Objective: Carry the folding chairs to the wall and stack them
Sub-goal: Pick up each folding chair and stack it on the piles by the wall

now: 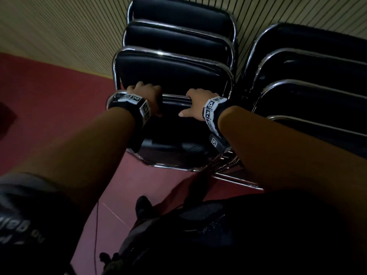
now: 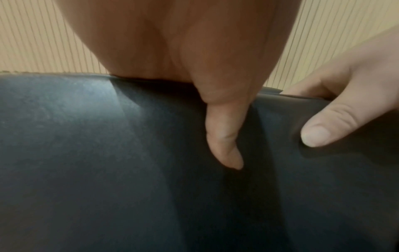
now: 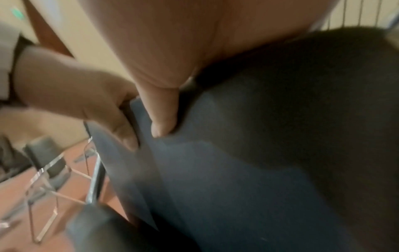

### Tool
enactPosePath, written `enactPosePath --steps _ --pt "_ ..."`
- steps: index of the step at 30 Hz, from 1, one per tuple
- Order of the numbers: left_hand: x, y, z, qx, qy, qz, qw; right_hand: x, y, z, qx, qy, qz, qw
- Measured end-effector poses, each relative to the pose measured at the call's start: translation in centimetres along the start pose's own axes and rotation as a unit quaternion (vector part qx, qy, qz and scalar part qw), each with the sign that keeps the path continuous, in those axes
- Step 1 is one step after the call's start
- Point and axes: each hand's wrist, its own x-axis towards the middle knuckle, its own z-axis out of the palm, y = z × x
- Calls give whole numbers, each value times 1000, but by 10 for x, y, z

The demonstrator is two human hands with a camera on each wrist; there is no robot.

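Two rows of folded chairs with black padded seats and chromed steel tube frames already lean at the ribbed beige wall (image 1: 59, 32). The left row (image 1: 178, 40) shows three chairs one in front of the other, and the right row (image 1: 309, 76) shows at least three, maybe four. So I judge that the larger part of the task is done.

What is left: the folded black padded chair in hand (image 1: 174, 124) must be set against the front of the left row. In the right wrist view at least one more chair with a chrome frame (image 3: 49, 170) stands away on the red floor (image 1: 49, 96), so I think some carrying remains. This picture is blurred, and I cannot count how many.

The chair in hand is directly in front of the person, near upright, just before the left row; whether it touches that row I cannot tell. Its lower frame seems near the floor.

Both hands are at the top edge of the chair's padded back. The left hand (image 1: 145, 96) holds this edge with fingers curled over it and the thumb pressing on the near face. The right hand (image 1: 198, 102) holds the same edge a little apart, fingers over the top and thumb spread on the near face.
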Motion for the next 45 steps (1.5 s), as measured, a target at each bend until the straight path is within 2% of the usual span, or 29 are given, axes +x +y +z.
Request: enactPosePath --steps 4,11,15,22,25,29,35,41,45 --pt "9 0 4 0 7 10 1000 3 5 4 -22 27 -5 999" --pt "28 5 5 23 6 31 999 10 11 3 -28 30 13 999" --pt "35 7 10 36 36 44 998 12 13 6 -37 48 21 998" --pt "30 0 14 22 59 62 996 10 11 -1 -33 28 25 999" --pt "24 -12 16 -7 82 42 996 6 10 1 -26 29 22 999" --pt "13 -39 29 -38 100 -38 994 1 13 5 -28 38 17 999" --pt "20 -42 21 0 34 -53 998 4 16 6 -23 42 16 999" --pt "40 -37 18 40 64 -45 996 13 21 5 -19 63 25 998" --pt "49 -36 13 40 57 -42 997 13 20 12 -21 83 37 996"
